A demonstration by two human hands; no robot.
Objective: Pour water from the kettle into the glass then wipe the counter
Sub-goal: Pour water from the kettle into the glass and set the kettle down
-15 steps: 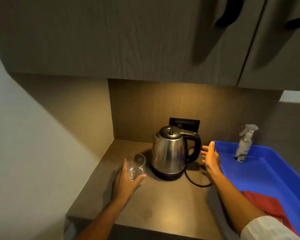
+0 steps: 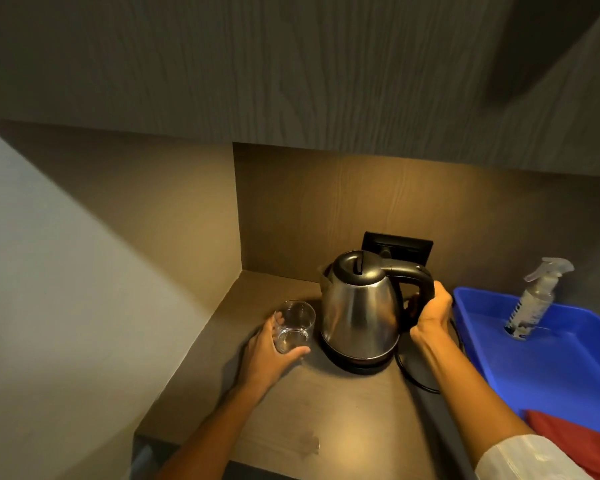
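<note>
A steel kettle (image 2: 359,313) with a black lid and handle sits on its black base (image 2: 354,362) in the back corner of the brown counter (image 2: 343,420). My right hand (image 2: 432,313) is wrapped around the kettle's handle. Left of the kettle stands a clear glass (image 2: 296,323), upright on the counter. My left hand (image 2: 274,348) grips the glass from the left side. A red cloth (image 2: 575,441) lies in the near end of a blue tray (image 2: 568,372) on the right.
A clear spray bottle (image 2: 534,303) stands in the tray's far end. A black cord (image 2: 416,379) loops from the base toward a wall socket (image 2: 397,247). Dark cabinets hang overhead. A wall closes the left side; a small wet patch (image 2: 305,445) lies near the counter's front edge.
My right hand moved left from beside the tray and closed around the kettle's handle. My left hand stayed on the glass.
</note>
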